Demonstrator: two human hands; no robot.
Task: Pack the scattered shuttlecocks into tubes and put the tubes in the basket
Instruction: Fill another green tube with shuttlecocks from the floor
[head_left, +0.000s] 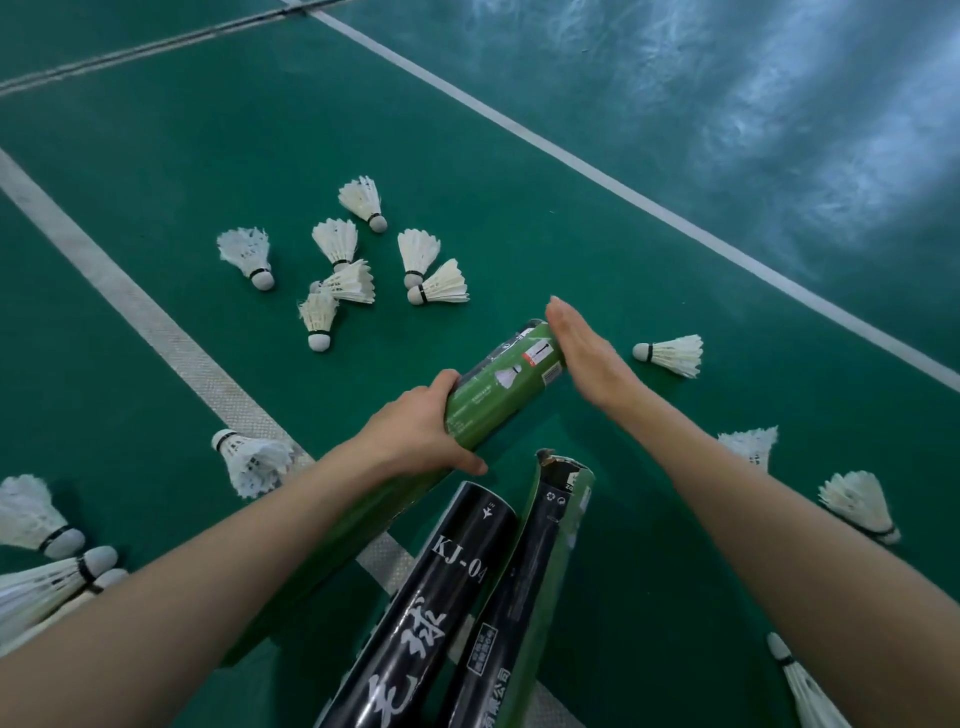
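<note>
My left hand (421, 431) grips a green shuttlecock tube (498, 387) around its middle, holding it tilted above the court floor. My right hand (584, 358) lies flat with straight fingers pressed against the tube's far end, covering the opening. Several white feather shuttlecocks (343, 260) lie scattered in a cluster beyond the tube. One single shuttlecock (670, 354) lies just right of my right hand. No basket is in view.
A black tube marked KJ-04 (441, 587) and a black-and-green tube with a torn rim (540, 561) lie below my hands. More shuttlecocks lie at the left edge (41, 545), near the white line (254, 460) and at the right (857, 504).
</note>
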